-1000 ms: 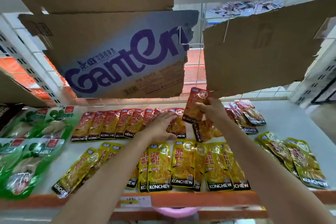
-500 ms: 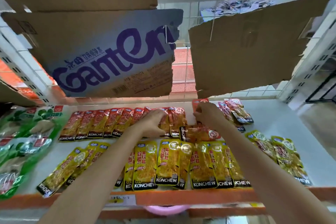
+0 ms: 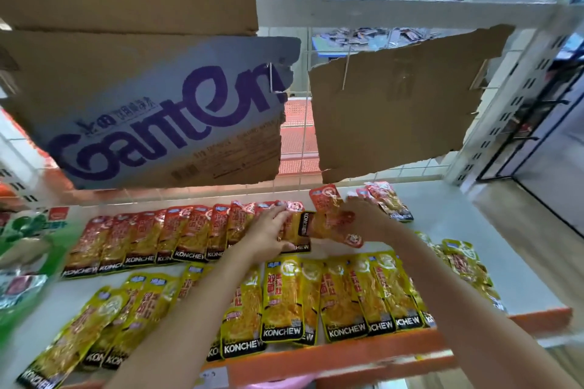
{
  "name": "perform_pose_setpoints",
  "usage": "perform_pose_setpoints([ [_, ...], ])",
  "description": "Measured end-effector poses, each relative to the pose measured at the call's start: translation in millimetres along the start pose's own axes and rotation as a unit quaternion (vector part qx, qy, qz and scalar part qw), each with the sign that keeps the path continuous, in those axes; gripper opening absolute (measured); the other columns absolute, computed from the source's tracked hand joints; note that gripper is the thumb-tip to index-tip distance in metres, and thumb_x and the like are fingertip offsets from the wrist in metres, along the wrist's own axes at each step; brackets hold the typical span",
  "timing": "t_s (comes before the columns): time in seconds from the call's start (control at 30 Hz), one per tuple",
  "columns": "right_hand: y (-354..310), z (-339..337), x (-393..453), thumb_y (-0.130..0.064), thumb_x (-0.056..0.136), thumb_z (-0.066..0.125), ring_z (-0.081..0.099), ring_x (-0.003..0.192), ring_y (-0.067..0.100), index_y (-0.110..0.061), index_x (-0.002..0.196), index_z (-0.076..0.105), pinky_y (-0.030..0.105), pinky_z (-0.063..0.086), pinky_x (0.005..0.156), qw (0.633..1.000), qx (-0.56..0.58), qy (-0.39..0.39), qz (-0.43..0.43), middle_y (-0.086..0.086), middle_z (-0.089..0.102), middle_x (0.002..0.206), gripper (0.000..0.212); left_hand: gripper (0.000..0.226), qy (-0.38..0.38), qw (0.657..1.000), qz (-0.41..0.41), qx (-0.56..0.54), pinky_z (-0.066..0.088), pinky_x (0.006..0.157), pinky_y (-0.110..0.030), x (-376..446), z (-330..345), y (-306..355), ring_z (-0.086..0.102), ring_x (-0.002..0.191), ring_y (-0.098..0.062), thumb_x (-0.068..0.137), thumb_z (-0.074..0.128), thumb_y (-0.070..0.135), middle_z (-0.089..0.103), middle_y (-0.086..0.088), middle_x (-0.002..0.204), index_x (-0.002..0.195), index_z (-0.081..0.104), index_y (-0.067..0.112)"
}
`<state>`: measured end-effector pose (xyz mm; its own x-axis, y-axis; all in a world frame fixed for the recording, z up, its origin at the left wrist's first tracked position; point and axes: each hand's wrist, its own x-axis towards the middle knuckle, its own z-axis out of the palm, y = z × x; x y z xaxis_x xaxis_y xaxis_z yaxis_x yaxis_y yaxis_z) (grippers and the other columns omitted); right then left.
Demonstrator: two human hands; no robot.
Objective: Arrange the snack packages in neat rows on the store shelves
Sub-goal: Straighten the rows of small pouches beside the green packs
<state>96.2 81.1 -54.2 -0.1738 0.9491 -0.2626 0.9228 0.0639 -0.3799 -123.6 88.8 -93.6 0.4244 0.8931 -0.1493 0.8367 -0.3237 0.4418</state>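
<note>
- Reaching over the shelf [image 3: 493, 246] with both hands, I work at the back row of red snack packages [image 3: 151, 237].
- My left hand [image 3: 268, 235] lies with fingers fairly straight on the right end of that red row, fingertips touching a red package lying sideways [image 3: 319, 226].
- My right hand [image 3: 368, 218] is at 3 o'clock from the left; its fingers curl around the far end of the sideways package and an upright red package [image 3: 325, 199] behind it.
- A small red pile [image 3: 388, 199] sits at 1 o'clock of my right hand.
- The yellow snack packages [image 3: 316, 297] form the front row, at 6 o'clock of my hands, with a loose yellow bunch [image 3: 464, 265] at 4 o'clock.
- Green packages [image 3: 25, 246] lie at 9 o'clock.
- Torn cardboard [image 3: 395, 107] hangs above, at 12 o'clock.
</note>
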Motion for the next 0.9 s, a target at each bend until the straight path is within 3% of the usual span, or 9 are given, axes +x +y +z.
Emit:
perform_pose_setpoints([
  [0.07,-3.6,-6.3,-0.4,-0.018,0.088,0.06,0.05,0.09,0.015,-0.017,0.088,0.063,0.023,0.035,0.065,0.997,0.077,0.029,0.006,-0.004,0.054,0.087,0.003,0.078,0.0,1.0,-0.003,-0.009,0.005,0.115,-0.028,0.0,0.4,1.0,0.005,0.144,-0.015,0.085,0.066,0.033,0.01,0.004,0.157,0.148,0.023,0.019],
  [0.17,-11.7,-4.4,4.7,-0.019,0.09,0.059,0.05,0.073,0.011,-0.028,0.068,0.048,0.011,0.034,0.051,0.985,0.155,0.054,0.052,-0.01,0.049,0.071,0.026,0.078,-0.001,1.0,-0.003,-0.01,0.005,0.115,-0.027,0.6,-0.5,0.8,0.005,0.144,-0.015,0.084,0.066,0.033,0.009,0.003,0.157,0.147,0.023,0.019],
  [0.33,-26.3,12.1,2.6,-0.011,0.092,0.056,0.051,0.061,0.011,-0.01,0.098,0.058,0.016,0.042,0.04,0.892,0.423,0.064,0.147,0.004,0.056,0.073,0.007,0.078,-0.002,1.0,-0.001,-0.021,0.004,0.115,-0.029,1.8,1.3,0.2,0.005,0.144,-0.016,0.084,0.066,0.033,0.009,0.003,0.157,0.147,0.023,0.02],
  [0.47,-20.4,8.9,-4.3,-0.006,0.087,0.061,0.062,0.072,0.021,-0.008,0.093,0.058,0.029,0.055,0.048,0.838,0.522,0.046,0.151,0.014,0.06,0.087,0.007,0.078,-0.001,1.0,0.003,-0.016,0.005,0.116,-0.03,4.0,5.1,-2.3,0.006,0.144,-0.017,0.084,0.066,0.035,0.01,0.002,0.157,0.148,0.022,0.019],
  [0.53,-16.6,5.5,-8.5,0.003,0.081,0.064,0.062,0.072,0.021,-0.009,0.097,0.057,0.034,0.058,0.058,0.848,0.513,0.037,0.132,0.012,0.06,0.087,0.021,0.079,0.006,1.0,0.008,-0.01,0.008,0.117,-0.032,2.1,3.1,-3.0,0.008,0.144,-0.017,0.084,0.066,0.035,0.012,0.002,0.157,0.147,0.023,0.018],
  [0.6,-14.3,0.6,-11.8,0.007,0.076,0.067,0.061,0.071,0.021,-0.01,0.103,0.057,0.04,0.055,0.07,0.894,0.431,0.052,0.11,0.01,0.06,0.084,0.033,0.078,0.027,0.999,0.014,-0.015,0.012,0.116,-0.032,-0.2,-1.1,-2.0,0.012,0.143,-0.018,0.083,0.067,0.034,0.015,0.001,0.156,0.147,0.024,0.017],
  [0.7,-16.5,-13.3,-15.8,0.005,0.073,0.069,0.055,0.058,0.01,-0.013,0.086,0.06,0.025,0.047,0.061,0.934,0.335,0.101,0.067,0.001,0.057,0.068,0.024,0.067,0.119,0.989,0.041,-0.073,0.016,0.112,-0.026,-2.1,-10.6,7.4,0.023,0.139,-0.017,0.088,0.062,0.03,0.027,-0.002,0.152,0.144,0.03,0.013],
  [0.8,-22.5,-23.7,-16.4,0.003,0.075,0.068,0.05,0.06,0.013,-0.014,0.076,0.063,0.021,0.036,0.055,0.914,0.385,0.125,0.013,0.0,0.057,0.064,0.018,0.053,0.14,0.974,0.065,-0.165,0.03,0.102,-0.024,1.5,-26.0,25.3,0.044,0.121,-0.015,0.088,0.062,0.028,0.05,-0.002,0.129,0.135,0.044,0.011],
  [0.9,-25.8,-28.4,-8.5,-0.002,0.082,0.064,0.053,0.07,0.019,-0.013,0.082,0.069,0.029,0.038,0.062,0.853,0.504,0.135,-0.013,0.004,0.064,0.074,0.012,0.017,0.091,0.954,0.037,-0.285,0.048,0.078,-0.029,5.1,-32.8,39.1,0.06,0.077,-0.01,0.085,0.067,0.018,0.065,0.001,0.085,0.1,0.065,0.012],
])
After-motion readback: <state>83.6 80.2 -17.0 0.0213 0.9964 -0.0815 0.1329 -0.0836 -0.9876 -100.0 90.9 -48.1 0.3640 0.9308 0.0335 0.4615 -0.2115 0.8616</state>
